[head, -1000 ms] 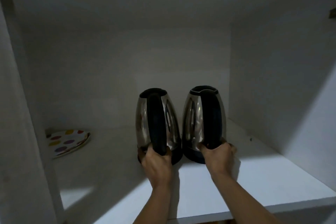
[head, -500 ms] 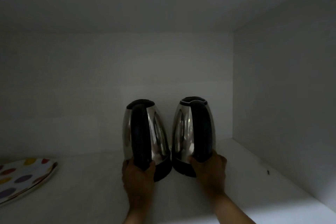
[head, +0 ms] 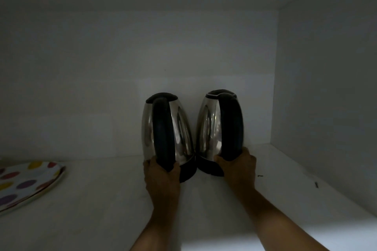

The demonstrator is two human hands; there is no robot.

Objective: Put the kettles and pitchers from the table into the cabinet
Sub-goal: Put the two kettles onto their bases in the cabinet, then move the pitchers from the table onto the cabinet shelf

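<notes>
Two steel kettles with black handles and black bases stand upright side by side deep on the white cabinet shelf point(head: 102, 199), close to the back wall. My left hand point(head: 161, 177) grips the bottom of the handle of the left kettle point(head: 149, 128). My right hand point(head: 238, 166) holds the lower handle of the right kettle point(head: 208, 126). The two bases touch or nearly touch. Both handles face me, and the spouts are hidden behind the bodies.
A plate with coloured dots point(head: 24, 183) lies at the shelf's left side. The cabinet's right side wall point(head: 326, 98) stands a little right of the right kettle. Two small dark specks point(head: 316, 184) lie on the shelf at the right. The inside is dim.
Both kettles have been pushed deeper into the cabinet, toward the back wall. My view has moved in closer, and the cabinet's left side panel has left the frame.
</notes>
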